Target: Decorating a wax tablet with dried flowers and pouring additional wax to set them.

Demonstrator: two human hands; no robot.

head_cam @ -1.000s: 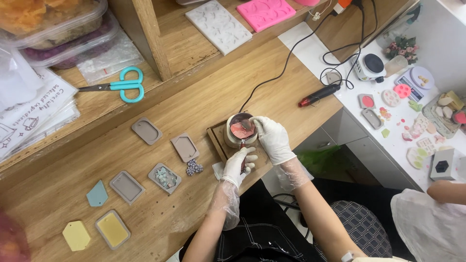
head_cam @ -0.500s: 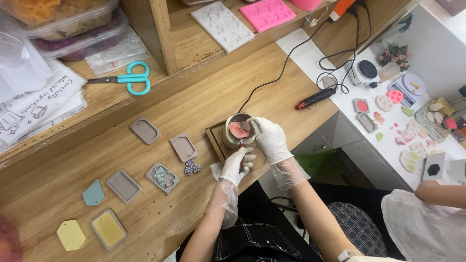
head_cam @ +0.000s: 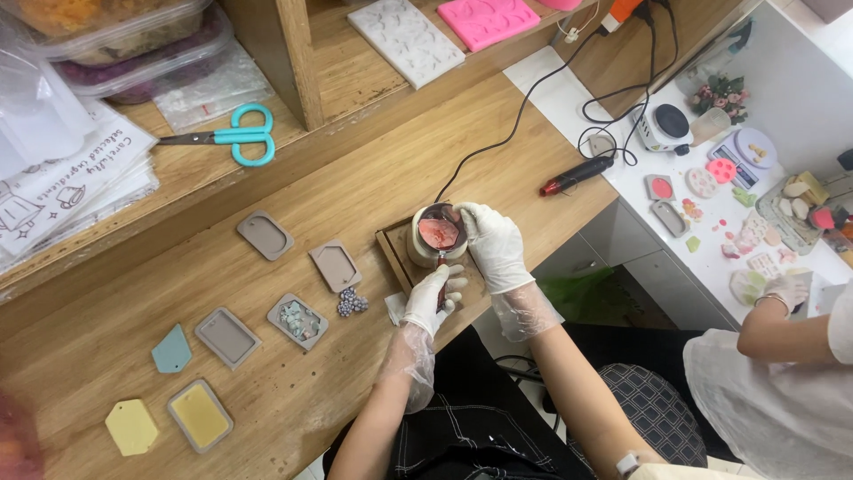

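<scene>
At a wooden workbench [head_cam: 293, 391], a person in thin gloves works a small metal cup [head_cam: 435, 233] of pink-red melt that sits on a dark wooden coaster [head_cam: 393, 258] near the bench edge. The right hand [head_cam: 494, 246] wraps the cup's far side, fingers curled against its wall, steadying it. The left hand [head_cam: 432, 298] sits just below the cup, fingers pinched around a thin stirring stick [head_cam: 441, 271] whose tip reaches up into the melt.

Judging by the bench, the work looks partly done: one grey mould [head_cam: 199, 415] holds a yellow fill, another [head_cam: 298, 320] holds bluish pieces, while three grey moulds [head_cam: 265, 235] to the left of the fingers lie empty, so pouring seems still ahead. Two finished-looking tags, teal [head_cam: 172, 349] and yellow [head_cam: 131, 427], lie farther left. Teal scissors [head_cam: 233, 136] rest on the shelf beyond. At far right, another person's gloved hand [head_cam: 785, 291] works at a white table [head_cam: 640, 178].
</scene>
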